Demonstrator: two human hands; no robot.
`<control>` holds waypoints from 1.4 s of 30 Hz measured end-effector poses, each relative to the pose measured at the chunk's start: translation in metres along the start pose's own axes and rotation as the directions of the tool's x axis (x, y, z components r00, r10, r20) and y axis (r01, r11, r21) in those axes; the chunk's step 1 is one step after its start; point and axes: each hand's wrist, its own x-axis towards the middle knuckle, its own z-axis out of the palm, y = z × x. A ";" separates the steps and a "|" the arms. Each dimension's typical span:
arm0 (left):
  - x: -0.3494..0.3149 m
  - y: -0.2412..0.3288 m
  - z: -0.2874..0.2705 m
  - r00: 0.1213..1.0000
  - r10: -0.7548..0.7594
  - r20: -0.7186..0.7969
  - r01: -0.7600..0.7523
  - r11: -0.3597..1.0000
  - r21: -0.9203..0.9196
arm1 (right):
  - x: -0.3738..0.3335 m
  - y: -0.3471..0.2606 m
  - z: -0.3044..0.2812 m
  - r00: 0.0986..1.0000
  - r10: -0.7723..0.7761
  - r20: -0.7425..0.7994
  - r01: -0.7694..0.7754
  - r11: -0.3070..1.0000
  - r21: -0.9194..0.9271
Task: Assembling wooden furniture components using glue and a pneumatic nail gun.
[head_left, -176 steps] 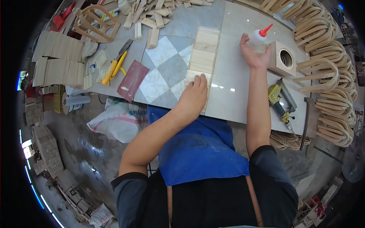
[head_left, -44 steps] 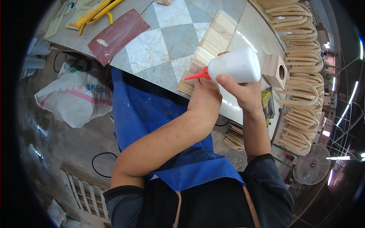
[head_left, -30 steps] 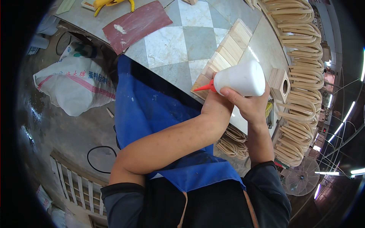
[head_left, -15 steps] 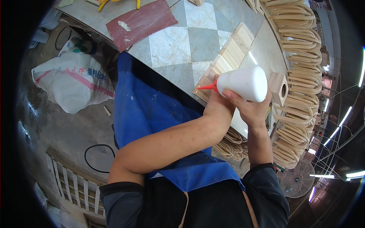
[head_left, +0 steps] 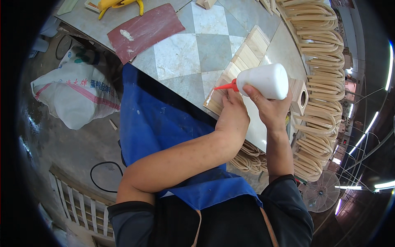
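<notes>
My right hand (head_left: 269, 103) is wrapped round a white squeeze bottle (head_left: 265, 80) lying nearly on its side. Its red nozzle (head_left: 224, 87) points left, the tip over the end of a row of pale wooden blocks (head_left: 249, 51). A thin white line of glue (head_left: 209, 98) runs along that end. My left arm crosses in front of me, and my left hand (head_left: 233, 113) grips the row near the nozzle, fingers on the wood; its thumb is hidden. The row lies slanted on the tiled tabletop (head_left: 177, 55).
A dusty reddish-brown sheet (head_left: 146, 31) and a yellow tool (head_left: 119, 5) lie at the table's far left. Bent wooden loops (head_left: 321, 53) line the right side, beside a wooden block with a round hole (head_left: 299, 96). A white sack (head_left: 78, 94) stands on the floor at left.
The bottle has risen slightly, its nozzle tip moving farther from me along the wood. A white glue line now shows at the row's end. My left fingers have come more into view.
</notes>
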 end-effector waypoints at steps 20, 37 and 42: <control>-0.001 -0.008 -0.009 1.000 0.025 0.004 -0.025 1.000 0.008 | 0.045 0.022 -0.008 0.993 -0.044 -0.105 0.049 0.998 0.040; -0.002 -0.011 -0.012 0.999 0.048 -0.006 -0.048 0.999 0.011 | 0.084 0.036 -0.014 0.984 -0.060 -0.170 0.072 0.996 0.062; -0.001 -0.014 -0.016 0.997 0.073 0.028 -0.073 0.997 0.000 | 0.092 0.039 -0.017 0.977 -0.040 -0.211 0.061 0.993 0.098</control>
